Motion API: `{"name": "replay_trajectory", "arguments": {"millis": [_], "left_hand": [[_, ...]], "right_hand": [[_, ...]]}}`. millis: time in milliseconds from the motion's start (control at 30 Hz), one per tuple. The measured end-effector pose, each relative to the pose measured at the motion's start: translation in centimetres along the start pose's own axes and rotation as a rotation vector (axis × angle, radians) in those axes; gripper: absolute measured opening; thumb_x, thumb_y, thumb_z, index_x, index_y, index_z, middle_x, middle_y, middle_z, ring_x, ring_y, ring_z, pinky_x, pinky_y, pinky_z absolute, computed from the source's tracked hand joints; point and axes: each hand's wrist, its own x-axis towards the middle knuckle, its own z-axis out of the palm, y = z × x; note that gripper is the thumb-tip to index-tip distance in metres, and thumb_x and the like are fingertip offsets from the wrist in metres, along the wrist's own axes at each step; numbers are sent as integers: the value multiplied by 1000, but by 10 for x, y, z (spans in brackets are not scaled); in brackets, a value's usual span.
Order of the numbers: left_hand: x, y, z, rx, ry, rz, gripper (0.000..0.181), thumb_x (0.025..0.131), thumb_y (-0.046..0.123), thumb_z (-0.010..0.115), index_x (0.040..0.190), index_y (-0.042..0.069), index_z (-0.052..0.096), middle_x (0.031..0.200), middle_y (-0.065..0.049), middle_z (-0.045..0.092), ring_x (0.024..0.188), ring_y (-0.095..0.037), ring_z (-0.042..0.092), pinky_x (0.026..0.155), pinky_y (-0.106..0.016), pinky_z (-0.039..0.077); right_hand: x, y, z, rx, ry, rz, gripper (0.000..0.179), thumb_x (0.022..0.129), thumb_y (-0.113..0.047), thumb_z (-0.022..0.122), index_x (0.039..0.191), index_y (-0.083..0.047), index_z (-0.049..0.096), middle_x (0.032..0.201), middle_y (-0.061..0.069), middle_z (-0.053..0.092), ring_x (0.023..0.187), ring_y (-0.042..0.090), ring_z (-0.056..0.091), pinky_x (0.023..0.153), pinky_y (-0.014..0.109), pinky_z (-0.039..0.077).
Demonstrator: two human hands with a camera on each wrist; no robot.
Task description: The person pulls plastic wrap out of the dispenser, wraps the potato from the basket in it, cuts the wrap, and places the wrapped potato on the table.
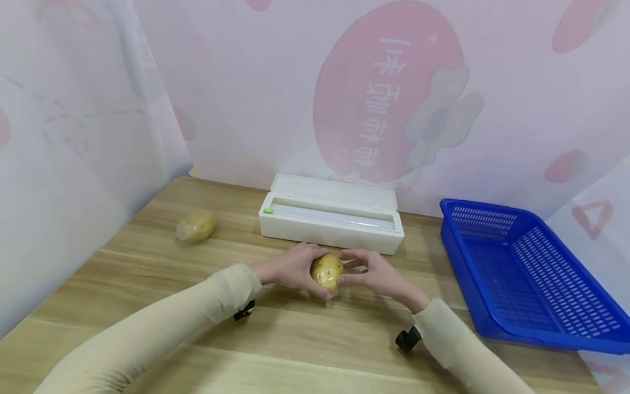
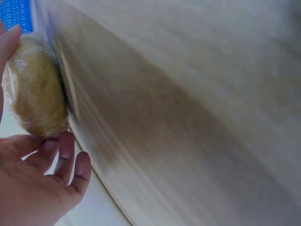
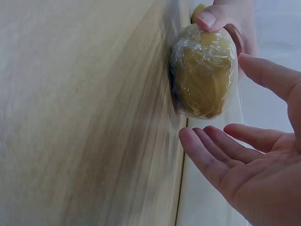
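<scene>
A potato [image 1: 327, 272] wrapped in clear cling film stands at the table's middle, between both hands. My left hand [image 1: 294, 267] holds it from the left, thumb at the near side and fingers at the far side. In the left wrist view, shiny wrinkled film covers the potato [image 2: 40, 92], and fingertips of the left hand [image 2: 35, 181] touch its end. To the right is my right hand [image 1: 375, 275], its fingers spread and loosely bent. The right wrist view shows the right hand's fingers [image 3: 214, 153] apart from the potato [image 3: 204, 73], its thumb close to the film.
Behind the hands sits a long white cling film box [image 1: 332, 236], lid raised, with a green slider at its left end. Another film-wrapped potato [image 1: 197, 226] lies at left. A blue plastic basket [image 1: 467, 273] stands at right. A printed curtain [image 1: 246, 98] borders the wooden table [image 1: 295, 350].
</scene>
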Motion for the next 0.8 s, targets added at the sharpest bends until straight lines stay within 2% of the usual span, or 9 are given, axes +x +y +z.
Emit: {"name": "replay_trajectory", "arguments": {"millis": [167,433,667,800], "left_hand": [[2,-2,3,-30,10,17,101,62,66,83,140,9,52,117,5,58,105,-14,49,85,-31,44],[-1,3,5,-125,22,126,78,65,57,86,124,12,61,97,13,62,90,-10,56,76,-29,49],[-6,2,-5,-81,70,101,90,63,58,86,132,7,58,109,10,61,102,-13,52,87,-34,44],[-13,-6,-14,-100,106,135,89,63,54,88,132,6,57,109,10,62,101,-10,56,87,-34,48]], "right_hand": [[-3,-1,1,20,3,9,62,87,-26,78,137,1,53,133,12,57,116,31,57,91,44,50],[-5,2,-4,34,37,22,57,90,-27,74,136,1,54,135,13,56,116,30,57,88,40,51],[-6,0,-12,101,83,52,54,93,-27,70,136,2,54,134,17,56,116,28,57,90,39,49],[-8,-1,-16,110,107,66,52,93,-26,70,134,2,56,133,19,57,116,28,57,93,39,48]]}}
